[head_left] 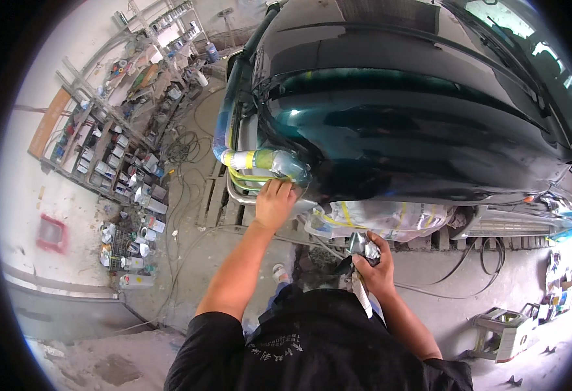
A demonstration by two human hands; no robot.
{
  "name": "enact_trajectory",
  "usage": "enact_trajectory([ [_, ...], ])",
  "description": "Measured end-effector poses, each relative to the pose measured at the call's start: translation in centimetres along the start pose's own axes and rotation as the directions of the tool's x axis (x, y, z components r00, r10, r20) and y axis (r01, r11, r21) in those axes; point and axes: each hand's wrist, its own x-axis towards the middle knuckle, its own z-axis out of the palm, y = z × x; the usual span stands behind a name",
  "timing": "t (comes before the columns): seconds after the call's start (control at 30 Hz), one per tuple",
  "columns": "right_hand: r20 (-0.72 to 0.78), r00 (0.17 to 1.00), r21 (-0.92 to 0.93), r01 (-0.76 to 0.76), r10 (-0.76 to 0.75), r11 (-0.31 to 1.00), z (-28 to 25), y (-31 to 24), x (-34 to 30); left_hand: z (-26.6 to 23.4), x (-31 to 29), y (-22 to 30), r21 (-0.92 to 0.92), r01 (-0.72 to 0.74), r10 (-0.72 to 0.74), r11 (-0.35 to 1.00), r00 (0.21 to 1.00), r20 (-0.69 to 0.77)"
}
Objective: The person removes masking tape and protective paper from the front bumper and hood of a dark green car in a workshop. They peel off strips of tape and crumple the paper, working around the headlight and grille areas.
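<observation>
Step in hand appears to be handling the plastic wrap (291,163) at eleven o'clock: left hand (275,203) curled at its lower edge, pinch indeterminable; right hand (377,266), one o'clock, grips silver tool (359,244). Next move calls for light fingers.

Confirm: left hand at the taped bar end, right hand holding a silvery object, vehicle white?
No: the head view shows the vehicle dark with a greenish tint, not white. The rest stands: left hand at the taped bar end, right hand holding a silvery object.
</observation>
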Motion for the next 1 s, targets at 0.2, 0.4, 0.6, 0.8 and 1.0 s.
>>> enact_trajectory([
  [0.2,-0.029,0.999,0.088,-0.039,0.042,0.995,-0.6,0.9,-0.6,-0.6,0.2,0.1,-0.108,0.124,-0.131,0.986,0.990,-0.056],
  [0.4,-0.111,0.994,0.072,0.029,-0.021,0.997,-1.1,2.2,-0.6,-1.3,-2.3,-0.9,-0.293,0.509,-0.520,0.810,0.853,0.045],
  [0.6,-0.092,0.995,0.103,-0.040,0.050,0.994,0.2,2.3,-0.3,-1.5,-5.1,-1.8,-0.489,0.519,-0.564,0.701,0.823,0.064],
  [0.8,-0.017,1.000,-0.021,-0.003,0.002,1.000,2.3,2.6,-0.3,-1.0,-3.5,-1.0,-0.921,0.277,-0.865,-0.272,0.348,0.360],
  [1.0,-0.012,1.000,0.028,-0.026,0.026,0.999,2.9,2.3,-0.4,-4.4,-5.4,-8.2,-0.894,-0.036,-0.891,-0.446,0.105,0.441],
])
